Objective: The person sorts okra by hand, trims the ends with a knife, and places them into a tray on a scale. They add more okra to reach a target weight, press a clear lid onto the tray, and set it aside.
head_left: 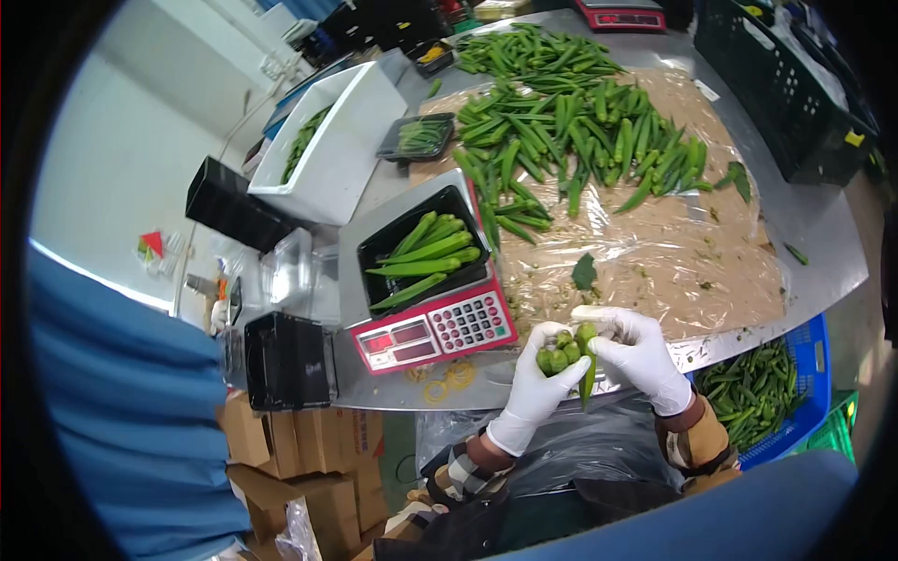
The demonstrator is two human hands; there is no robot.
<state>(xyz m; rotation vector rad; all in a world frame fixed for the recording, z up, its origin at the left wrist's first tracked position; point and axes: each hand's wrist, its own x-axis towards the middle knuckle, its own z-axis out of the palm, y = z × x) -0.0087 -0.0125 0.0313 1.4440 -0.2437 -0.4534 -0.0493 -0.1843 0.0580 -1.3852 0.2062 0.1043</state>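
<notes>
My left hand [540, 385], in a white glove, is wrapped round several okra pods [561, 353] near the table's front edge. Beside it my right hand [638, 353], also gloved, pinches a single okra pod [587, 374] against the bunch. To the left, a black tray [374, 251] with several okra pods lies on the scale [432, 329], which has a red front and a keypad. Beyond my hands a large okra pile [599, 126] covers the far part of the brown, plastic-covered sheet [673, 271]. A loose leaf [584, 272] rests just past my hands.
A white foam box [327, 178] and black trays [281, 360] stand at the left, near a wrapped okra pack [418, 137]. A dark crate [781, 93] is at the back right. A blue basket [816, 374] of okra sits below the right edge.
</notes>
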